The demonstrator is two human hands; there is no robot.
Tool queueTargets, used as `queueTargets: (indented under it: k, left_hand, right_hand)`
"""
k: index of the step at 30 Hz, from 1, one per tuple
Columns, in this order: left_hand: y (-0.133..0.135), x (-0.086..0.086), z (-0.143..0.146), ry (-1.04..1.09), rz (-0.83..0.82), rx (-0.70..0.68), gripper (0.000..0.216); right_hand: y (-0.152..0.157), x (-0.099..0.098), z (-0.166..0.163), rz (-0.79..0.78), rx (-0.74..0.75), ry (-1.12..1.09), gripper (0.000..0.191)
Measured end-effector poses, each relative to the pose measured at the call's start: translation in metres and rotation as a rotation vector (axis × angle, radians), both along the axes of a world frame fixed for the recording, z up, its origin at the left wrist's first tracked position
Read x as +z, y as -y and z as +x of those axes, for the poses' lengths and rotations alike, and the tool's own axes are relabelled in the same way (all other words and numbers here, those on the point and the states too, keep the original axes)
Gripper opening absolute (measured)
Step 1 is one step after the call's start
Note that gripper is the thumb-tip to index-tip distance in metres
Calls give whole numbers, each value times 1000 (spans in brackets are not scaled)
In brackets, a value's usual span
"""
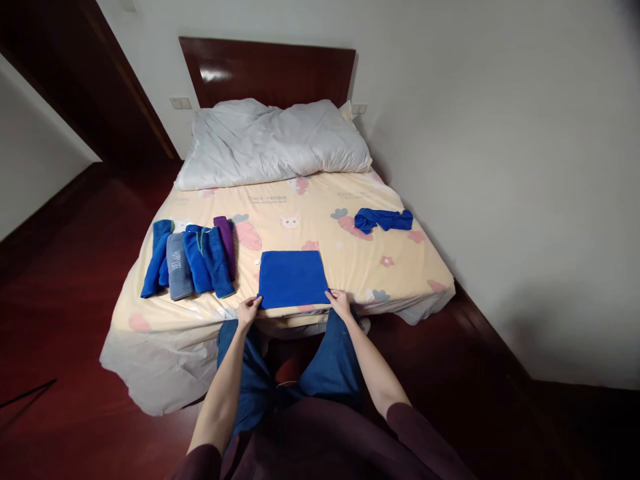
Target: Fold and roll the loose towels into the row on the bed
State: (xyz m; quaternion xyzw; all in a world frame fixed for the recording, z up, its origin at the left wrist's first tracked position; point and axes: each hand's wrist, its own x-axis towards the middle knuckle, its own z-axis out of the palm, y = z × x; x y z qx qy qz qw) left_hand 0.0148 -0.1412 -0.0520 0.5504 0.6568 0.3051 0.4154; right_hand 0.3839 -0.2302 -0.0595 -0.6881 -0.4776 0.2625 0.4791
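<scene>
A blue cloth (pixel 292 278), folded into a flat square, lies near the foot edge of the bed (pixel 320 233). My left hand (pixel 248 311) pinches its near left corner. Its near right corner is pinched by my right hand (pixel 340 303). Both hands are closed on the cloth's corners, with the cloth flat on the sheet.
A row of several folded towels (pixel 193 260), blue, grey and purple, lies on the bed's left side. A crumpled blue cloth (pixel 383 219) lies at the right. A white duvet (pixel 273 141) is bunched at the headboard. A wall runs along the bed's right side; dark floor lies left.
</scene>
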Motion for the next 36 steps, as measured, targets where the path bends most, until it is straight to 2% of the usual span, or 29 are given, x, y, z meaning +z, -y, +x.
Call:
queueTargets:
  k: [10,16,21,24,26,27,29,31,33,36]
  left_hand:
    - [-5,13,-1,-112,-82,18,35]
    - [-6,16,-1,-153,-68,2,30]
    - [1,31,8,-149,60,-28,31]
    - [22,39,8,-197,309,-87,46]
    - [42,41,7,-272,500,-225,49]
    - [52,41,8,-311,561,-325,49]
    - [68,39,14,-375,598,-526,50]
    - [77,35,26,-427,602,-659,52]
    - [79,30,41,-459,604,-702,55]
    - [71,20,54,-514,595,-659,58]
  right_hand:
    - [0,2,-2,-22,-49,95,55]
    - [-5,5,-3,-31,-108,153,57]
    - [2,10,-14,-8,-204,168,45]
    - [27,17,-25,91,-276,249,50]
    - [48,24,-34,151,-212,378,49]
    - [58,28,-37,159,-122,448,48]
    - [72,34,-45,131,122,556,46]
    - [76,37,-51,104,323,624,48]
    - [71,35,-55,83,419,662,52]
    - [55,26,-55,17,418,703,57]
